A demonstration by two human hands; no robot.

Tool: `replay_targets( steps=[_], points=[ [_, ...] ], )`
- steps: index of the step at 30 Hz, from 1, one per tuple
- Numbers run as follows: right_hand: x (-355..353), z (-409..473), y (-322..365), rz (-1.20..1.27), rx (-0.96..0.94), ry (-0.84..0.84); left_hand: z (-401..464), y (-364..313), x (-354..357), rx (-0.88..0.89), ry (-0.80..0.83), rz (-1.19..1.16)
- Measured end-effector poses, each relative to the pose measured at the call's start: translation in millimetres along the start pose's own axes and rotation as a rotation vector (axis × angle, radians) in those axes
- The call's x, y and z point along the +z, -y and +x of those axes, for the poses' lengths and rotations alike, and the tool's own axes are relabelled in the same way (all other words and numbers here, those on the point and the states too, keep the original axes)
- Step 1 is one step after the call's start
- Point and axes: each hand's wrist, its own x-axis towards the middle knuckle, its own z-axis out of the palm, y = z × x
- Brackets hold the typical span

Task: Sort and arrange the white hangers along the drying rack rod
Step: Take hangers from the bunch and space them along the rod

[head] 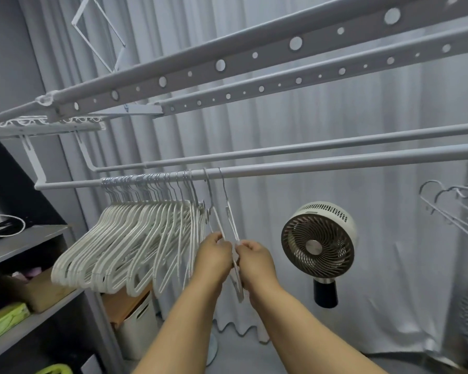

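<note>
From the head camera, a tight bunch of white hangers (125, 244) is hanging packed together at the left part of the nearest rack rod (322, 164), their hooks crowding side by side. Two more hangers are hanging just right of the bunch, each on its own hook with a little gap between them. The left hand (214, 256) is curling its fingers round the lower side of one hanger (216, 221), and the right hand (256, 259) is pinching the other hanger (231, 220); the two hands are nearly touching each other.

To the right of those hooks the rod is running bare toward the frame's right edge, and a second rod (308, 148) is lying parallel behind it. A few wire hangers (443, 209) are poking in at the far right edge, well apart from the hands. A round fan (318, 240) is standing before the curtain (389, 117), below the rod's bare stretch. Shelves (25, 241) are crowding the left edge, close under the bunch.

Any writing is too small or blurred to read.
</note>
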Motion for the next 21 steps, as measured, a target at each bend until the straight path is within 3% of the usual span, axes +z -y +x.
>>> replay_targets(
  steps=[11,17,21],
  points=[
    [-79,-24,11,0.068,-0.027,-0.126,-40,-21,56,0.058,0.153,-0.125],
    [-139,-56,28,0.083,-0.085,-0.098,-64,-30,95,0.093,0.268,-0.133],
    [-165,-65,30,0.086,-0.069,-0.212,-84,-42,120,0.152,0.265,-0.152]
  ],
)
